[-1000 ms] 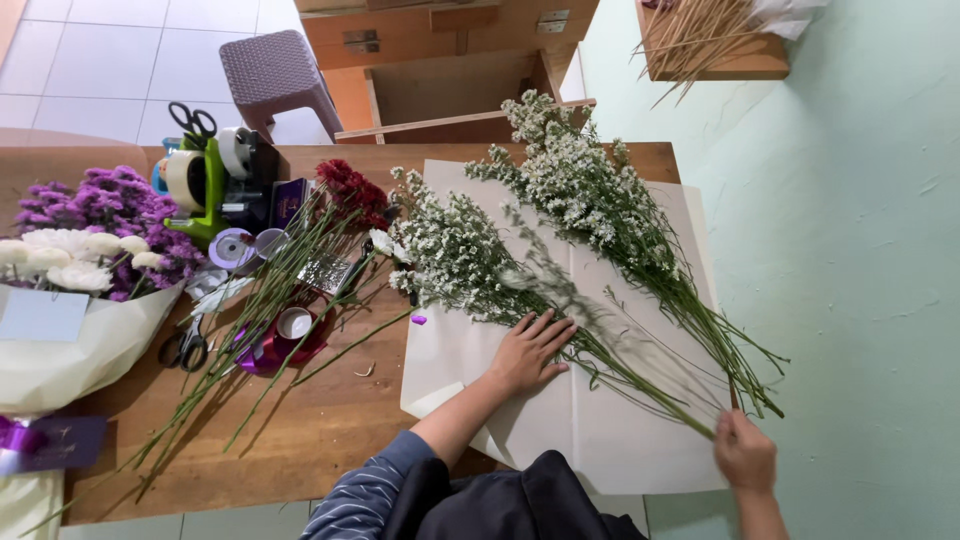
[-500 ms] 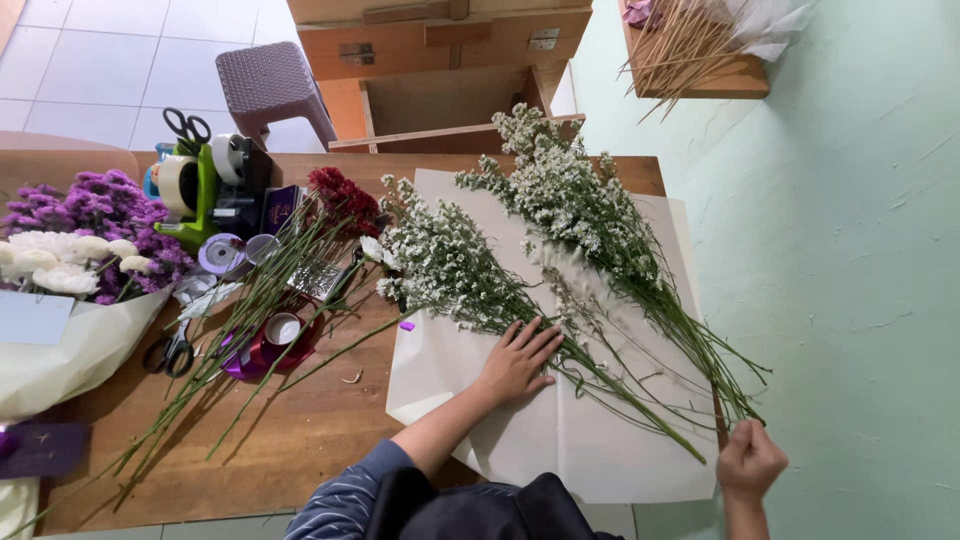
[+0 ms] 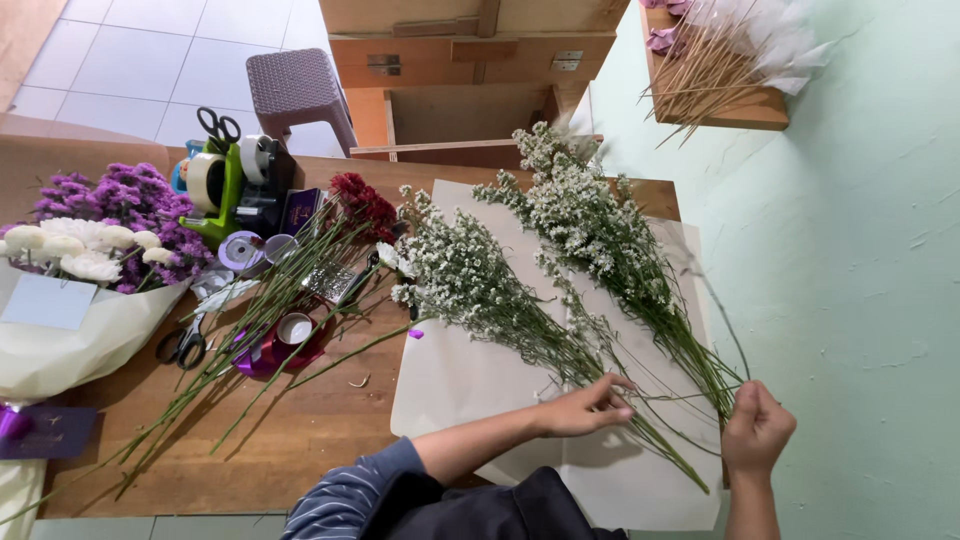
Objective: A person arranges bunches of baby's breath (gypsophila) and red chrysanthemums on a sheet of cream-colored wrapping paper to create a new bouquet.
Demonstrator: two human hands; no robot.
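Two bunches of small white flowers (image 3: 470,275) (image 3: 590,220) lie on a sheet of cream wrapping paper (image 3: 450,380), with their green stems fanning toward me. My left hand (image 3: 585,405), in a striped sleeve, rests on the paper with its fingers pinched on thin stems of the nearer bunch. My right hand (image 3: 755,430) is closed around the stem ends of the right bunch at the paper's right edge. One thin bare stem curves up from that hand.
The paper lies on a wooden table (image 3: 300,440). Red flowers with long stems (image 3: 355,200), scissors (image 3: 185,345), ribbon spools (image 3: 240,250), a green tape dispenser (image 3: 215,185) and a wrapped purple-and-white bouquet (image 3: 90,240) crowd the table's left half. A green wall (image 3: 870,250) is close on the right.
My left hand has slid right along the paper toward the stem ends and gone from flat to pinched. My right hand has risen slightly onto the stems.
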